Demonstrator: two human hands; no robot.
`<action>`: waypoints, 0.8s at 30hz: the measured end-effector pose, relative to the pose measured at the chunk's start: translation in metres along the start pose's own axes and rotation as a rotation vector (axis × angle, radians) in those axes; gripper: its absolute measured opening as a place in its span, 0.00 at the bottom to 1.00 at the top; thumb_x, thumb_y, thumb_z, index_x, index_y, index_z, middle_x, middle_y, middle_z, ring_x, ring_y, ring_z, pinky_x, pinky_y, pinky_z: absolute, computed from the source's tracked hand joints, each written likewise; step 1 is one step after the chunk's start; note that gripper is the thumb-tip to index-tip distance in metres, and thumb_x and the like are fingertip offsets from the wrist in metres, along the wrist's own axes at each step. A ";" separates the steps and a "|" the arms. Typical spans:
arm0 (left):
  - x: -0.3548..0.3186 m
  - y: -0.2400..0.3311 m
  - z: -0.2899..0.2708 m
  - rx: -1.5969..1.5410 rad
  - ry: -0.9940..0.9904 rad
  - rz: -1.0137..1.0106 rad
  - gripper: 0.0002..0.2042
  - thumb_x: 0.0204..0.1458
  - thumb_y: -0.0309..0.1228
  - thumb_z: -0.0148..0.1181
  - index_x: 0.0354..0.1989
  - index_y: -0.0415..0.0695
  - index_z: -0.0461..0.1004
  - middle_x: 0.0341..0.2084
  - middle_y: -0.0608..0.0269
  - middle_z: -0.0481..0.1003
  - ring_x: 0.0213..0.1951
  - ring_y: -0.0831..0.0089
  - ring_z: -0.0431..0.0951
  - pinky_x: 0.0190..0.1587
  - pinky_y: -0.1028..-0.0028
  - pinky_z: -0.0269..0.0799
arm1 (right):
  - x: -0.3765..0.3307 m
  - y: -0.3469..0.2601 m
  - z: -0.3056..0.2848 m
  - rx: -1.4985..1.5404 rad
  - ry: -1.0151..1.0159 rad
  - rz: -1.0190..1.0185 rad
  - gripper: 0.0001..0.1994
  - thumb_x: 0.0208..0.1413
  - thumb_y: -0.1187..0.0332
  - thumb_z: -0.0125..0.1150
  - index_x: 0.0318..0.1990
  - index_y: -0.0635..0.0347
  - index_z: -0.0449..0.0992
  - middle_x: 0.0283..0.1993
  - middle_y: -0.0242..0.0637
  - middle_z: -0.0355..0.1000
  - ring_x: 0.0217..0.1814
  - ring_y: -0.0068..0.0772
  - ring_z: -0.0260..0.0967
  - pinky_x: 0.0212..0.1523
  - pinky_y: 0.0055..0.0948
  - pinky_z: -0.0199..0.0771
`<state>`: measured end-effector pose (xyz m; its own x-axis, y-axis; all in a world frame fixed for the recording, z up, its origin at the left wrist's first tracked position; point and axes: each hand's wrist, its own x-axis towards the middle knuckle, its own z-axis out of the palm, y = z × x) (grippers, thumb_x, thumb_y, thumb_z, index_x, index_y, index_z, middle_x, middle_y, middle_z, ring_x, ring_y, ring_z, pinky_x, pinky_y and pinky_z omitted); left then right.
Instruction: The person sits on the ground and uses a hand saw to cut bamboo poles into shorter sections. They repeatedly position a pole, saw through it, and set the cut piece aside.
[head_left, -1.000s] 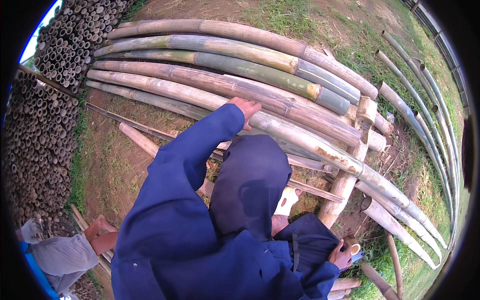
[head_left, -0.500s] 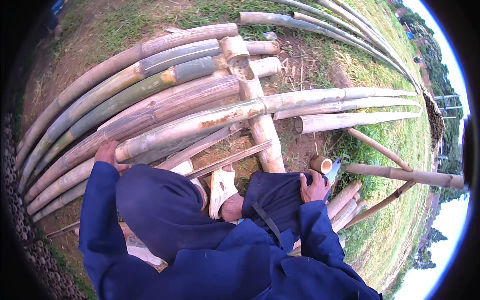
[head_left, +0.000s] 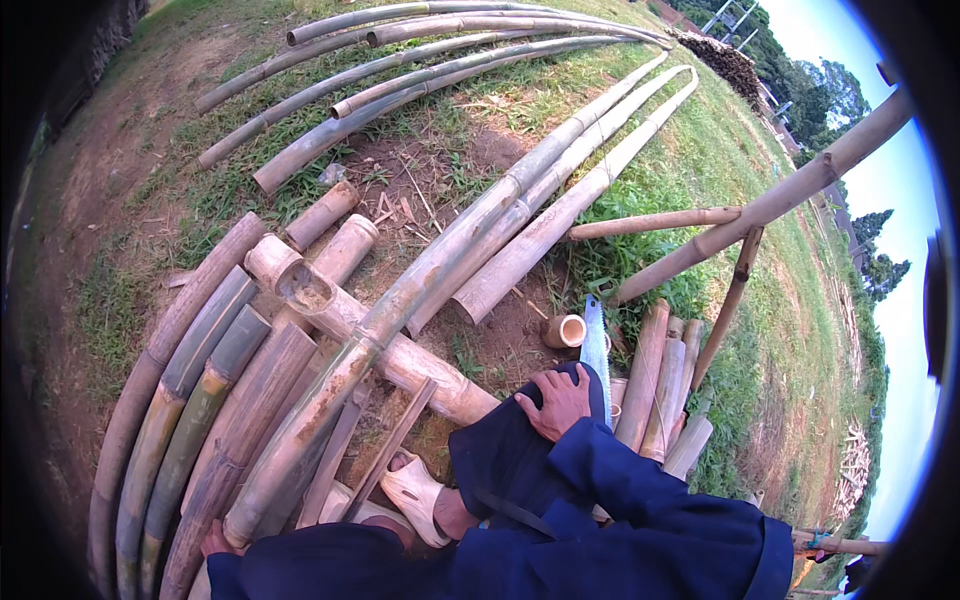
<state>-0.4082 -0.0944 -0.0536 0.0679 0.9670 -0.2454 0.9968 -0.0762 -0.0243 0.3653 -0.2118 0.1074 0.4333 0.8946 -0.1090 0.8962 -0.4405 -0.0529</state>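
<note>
Long bamboo pole (head_left: 440, 262), smooth and a bit shiny with rough brown patches, dry, matt bamboo log (head_left: 430, 376) under it, smooth metal saw (head_left: 594, 340), rough split wooden stick (head_left: 396, 441), matt cloth trousers (head_left: 512, 455) and sleeve (head_left: 650, 490), smooth shoe (head_left: 411, 495) like plastic or rubber, rough dirt (head_left: 410, 165)

Bright daylight washed over the grass (head_left: 690, 190), shadows only soft, and there was the sky (head_left: 905, 230), glaring pale at the right! The long pole (head_left: 440, 262) bowed under fisheye distortion, black swallowed the corners, the sleeve (head_left: 660, 490) sank into dark navy; outer edges softened.
</note>
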 end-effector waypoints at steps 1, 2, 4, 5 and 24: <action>0.005 0.000 0.000 -0.012 -0.006 0.010 0.39 0.21 0.48 0.82 0.45 0.45 0.70 0.36 0.42 0.80 0.43 0.40 0.80 0.44 0.45 0.75 | -0.003 0.001 0.000 0.001 0.029 -0.011 0.24 0.62 0.46 0.58 0.55 0.54 0.77 0.51 0.36 0.76 0.58 0.39 0.72 0.75 0.58 0.42; 0.005 0.001 0.001 -0.026 -0.012 0.016 0.38 0.23 0.48 0.81 0.45 0.45 0.70 0.36 0.42 0.80 0.43 0.39 0.80 0.44 0.45 0.75 | -0.001 0.000 -0.001 0.004 0.032 -0.002 0.24 0.62 0.46 0.58 0.54 0.54 0.77 0.51 0.36 0.76 0.58 0.39 0.72 0.75 0.58 0.42; -0.007 0.011 -0.007 -0.049 -0.083 0.007 0.36 0.27 0.50 0.79 0.46 0.45 0.71 0.34 0.43 0.80 0.41 0.39 0.80 0.43 0.44 0.74 | 0.003 -0.007 -0.005 0.018 0.009 -0.017 0.23 0.62 0.46 0.59 0.54 0.54 0.77 0.50 0.36 0.76 0.58 0.39 0.72 0.75 0.59 0.42; -0.009 0.034 -0.021 -0.063 -0.091 0.034 0.36 0.29 0.50 0.79 0.47 0.46 0.72 0.32 0.44 0.80 0.38 0.38 0.80 0.42 0.44 0.73 | 0.004 -0.008 -0.007 0.012 0.026 -0.016 0.23 0.61 0.47 0.59 0.53 0.54 0.77 0.50 0.36 0.76 0.58 0.38 0.72 0.75 0.58 0.42; 0.162 0.476 -0.252 -0.518 0.130 0.728 0.20 0.55 0.44 0.69 0.49 0.44 0.74 0.41 0.53 0.80 0.42 0.56 0.82 0.44 0.58 0.78 | -0.006 0.013 0.009 0.045 0.156 -0.087 0.21 0.63 0.49 0.61 0.54 0.53 0.77 0.50 0.35 0.77 0.59 0.39 0.72 0.74 0.51 0.48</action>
<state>0.0875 0.0873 0.1390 0.6628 0.7442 0.0828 0.5969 -0.5919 0.5416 0.3737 -0.2233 0.0985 0.3674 0.9286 0.0528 0.9271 -0.3611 -0.1003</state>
